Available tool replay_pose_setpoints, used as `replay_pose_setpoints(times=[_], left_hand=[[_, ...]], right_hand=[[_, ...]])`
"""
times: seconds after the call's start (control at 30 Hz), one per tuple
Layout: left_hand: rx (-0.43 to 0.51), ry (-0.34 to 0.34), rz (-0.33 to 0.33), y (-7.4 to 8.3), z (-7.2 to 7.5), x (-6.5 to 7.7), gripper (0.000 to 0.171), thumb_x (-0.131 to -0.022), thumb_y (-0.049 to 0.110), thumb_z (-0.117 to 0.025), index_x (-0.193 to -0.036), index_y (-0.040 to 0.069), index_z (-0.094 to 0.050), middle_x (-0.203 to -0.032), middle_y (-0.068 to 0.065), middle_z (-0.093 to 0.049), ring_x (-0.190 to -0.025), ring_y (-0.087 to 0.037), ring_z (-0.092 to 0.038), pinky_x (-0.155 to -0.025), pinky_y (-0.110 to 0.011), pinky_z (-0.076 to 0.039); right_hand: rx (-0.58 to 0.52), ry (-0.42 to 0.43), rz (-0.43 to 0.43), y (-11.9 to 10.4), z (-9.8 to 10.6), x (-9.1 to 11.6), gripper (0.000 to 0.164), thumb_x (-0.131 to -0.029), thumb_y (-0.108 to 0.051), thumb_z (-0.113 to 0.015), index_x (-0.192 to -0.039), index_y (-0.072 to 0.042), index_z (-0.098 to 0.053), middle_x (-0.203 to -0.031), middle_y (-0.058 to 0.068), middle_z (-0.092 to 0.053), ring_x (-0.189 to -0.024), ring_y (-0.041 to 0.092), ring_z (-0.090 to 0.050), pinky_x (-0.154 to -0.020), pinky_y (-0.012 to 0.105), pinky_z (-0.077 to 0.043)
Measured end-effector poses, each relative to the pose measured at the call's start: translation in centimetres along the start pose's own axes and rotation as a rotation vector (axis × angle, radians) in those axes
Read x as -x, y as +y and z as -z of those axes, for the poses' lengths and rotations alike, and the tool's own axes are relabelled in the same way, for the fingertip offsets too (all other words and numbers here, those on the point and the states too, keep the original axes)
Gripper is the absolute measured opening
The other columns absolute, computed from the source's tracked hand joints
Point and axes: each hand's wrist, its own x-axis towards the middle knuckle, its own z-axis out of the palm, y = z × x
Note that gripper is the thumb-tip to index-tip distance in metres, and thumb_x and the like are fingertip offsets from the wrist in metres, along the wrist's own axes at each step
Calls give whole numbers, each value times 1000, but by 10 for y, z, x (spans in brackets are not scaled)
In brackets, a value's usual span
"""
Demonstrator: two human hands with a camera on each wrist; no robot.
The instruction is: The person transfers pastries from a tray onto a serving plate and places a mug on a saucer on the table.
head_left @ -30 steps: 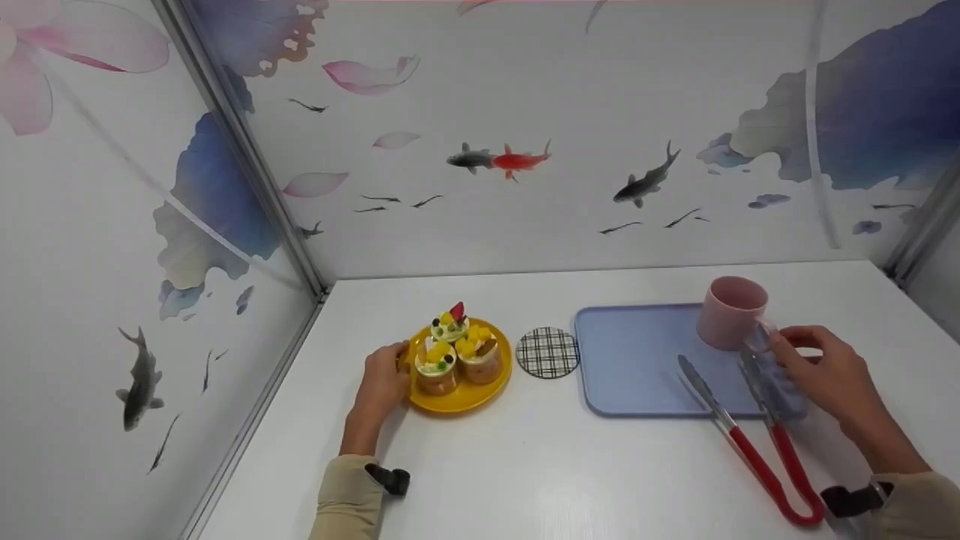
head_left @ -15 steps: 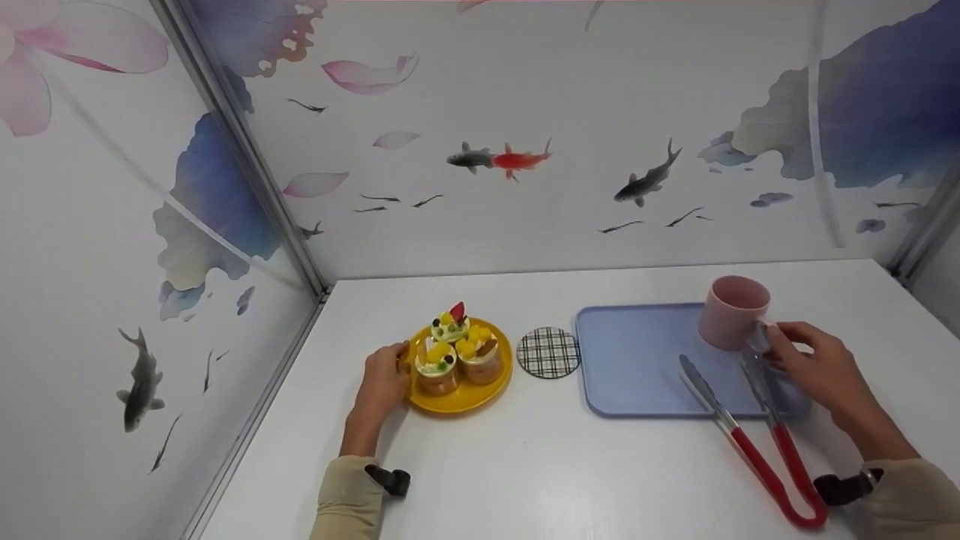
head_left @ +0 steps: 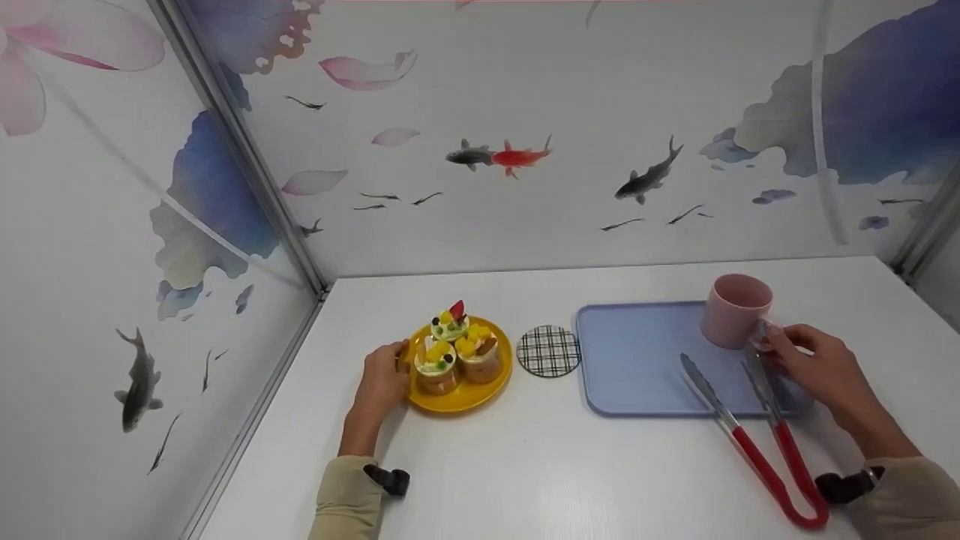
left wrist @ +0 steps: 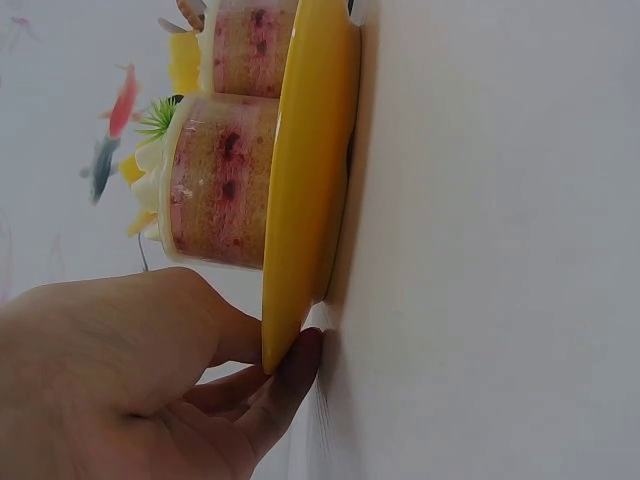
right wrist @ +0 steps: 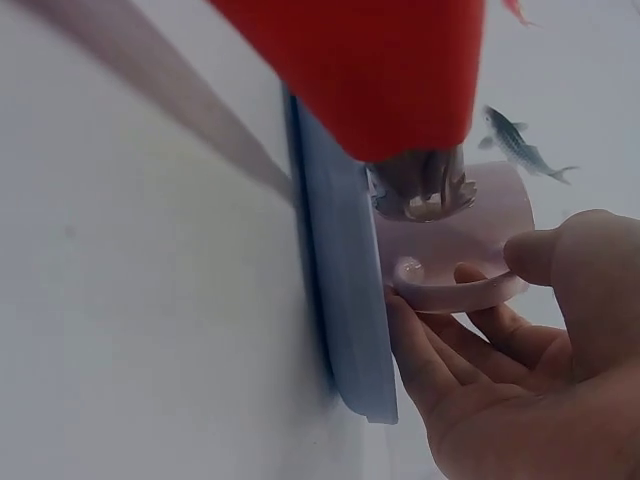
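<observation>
A yellow plate [head_left: 480, 395] bears dessert cups [head_left: 436, 371] topped with fruit and cream. My left hand [head_left: 384, 382] pinches the plate's left rim, thumb above and fingers beneath it in the left wrist view. On the right, a pink mug [head_left: 731, 319] stands on the far right part of a blue tray [head_left: 637, 367]. My right hand [head_left: 817, 367] holds the mug's handle [right wrist: 460, 295], the thumb near its upper end and other fingers at its lower side and behind. Red-handled tongs [head_left: 766, 465] lie with their metal tips on the tray, beside the right hand.
Between plate and tray lies a round checked coaster [head_left: 549, 351], close to the tray's left edge. The white table [head_left: 525, 472] ends at a back wall [head_left: 525, 232] painted with fish and petals, and another wall [head_left: 75, 300] stands at the left.
My right hand has shifted slightly left, its fingers closer about the mug's handle. The left hand and plate stay in place; the head view has tilted a little.
</observation>
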Motion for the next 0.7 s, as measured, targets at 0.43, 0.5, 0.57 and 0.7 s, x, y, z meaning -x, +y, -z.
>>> replay_pose_setpoints(times=[0.43, 0.5, 0.57, 0.7], left_hand=[[13, 2, 0, -1, 2, 1, 54, -104, -10, -58, -157, -2, -52, -158, -23, -58, -149, -37, -55, -125, -52, -46], [14, 1, -1, -2, 1, 1, 54, -104, -9, -59, -157, -2, -52, -158, -23, -58, -149, -37, -55, -125, -51, -47], [10, 1, -4, -2, 1, 1, 54, -104, -10, -59, -157, -3, -52, -158, -23, -58, -149, -37, -55, -125, -51, -46], [-12, 2, -18, -1, 1, 1, 53, -104, -9, -59, -156, -4, -53, -157, -24, -59, -150, -38, -54, -126, -52, -45]], right_hand=[[-107, 75, 62, 7, -1, 1, 68, -113, -50, -49, -158, 2, -49, -154, 36, -51, -92, -21, -58, -78, 2, -54], [-107, 87, 63, 8, -2, 1, 67, -113, -50, -49, -156, 2, -51, -151, 34, -54, -92, -21, -59, -78, 1, -54], [-100, 99, 67, 8, -2, 1, 65, -113, -49, -50, -154, 2, -53, -147, 32, -57, -91, -20, -60, -78, 0, -53], [-80, 118, 79, 10, -3, 2, 62, -113, -48, -51, -150, 2, -57, -141, 31, -61, -91, -21, -59, -78, -2, -49]])
